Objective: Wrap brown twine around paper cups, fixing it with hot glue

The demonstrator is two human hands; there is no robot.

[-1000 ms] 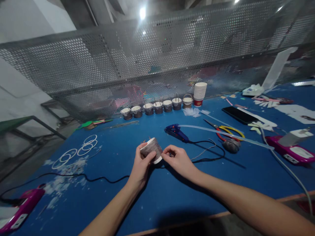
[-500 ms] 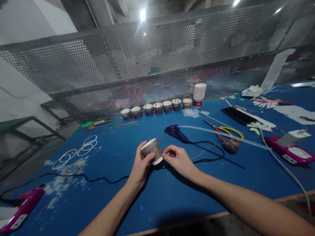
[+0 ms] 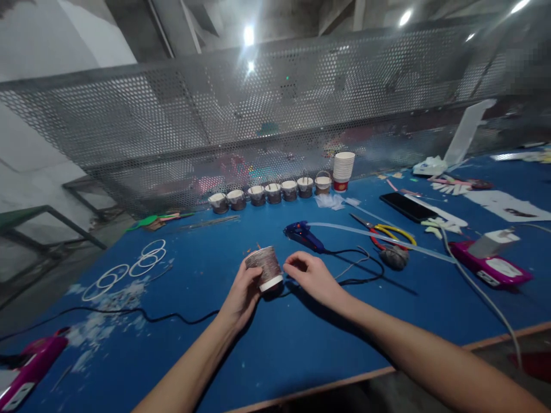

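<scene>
My left hand [image 3: 242,294] grips a small paper cup [image 3: 266,267] wound round with brownish string, held nearly upside down just above the blue table [image 3: 275,338]. Its white rim points down and to the right. My right hand [image 3: 312,276] is beside the cup's rim, fingers curled in a pinch; what it pinches is too small to see. A blue glue gun [image 3: 303,235] lies just beyond my hands, its black cord curving past my right hand.
A row of several wrapped cups [image 3: 267,193] and a stack of white cups [image 3: 343,170] stand at the back by the perforated metal screen. Scissors [image 3: 387,234], a string ball [image 3: 394,257], a phone [image 3: 407,206], white rings [image 3: 129,268] and magenta devices [image 3: 491,267] lie around.
The cup has turned from lying tilted on its side to nearly upright with its rim down. My head has tipped, so the scene sits slightly higher and left.
</scene>
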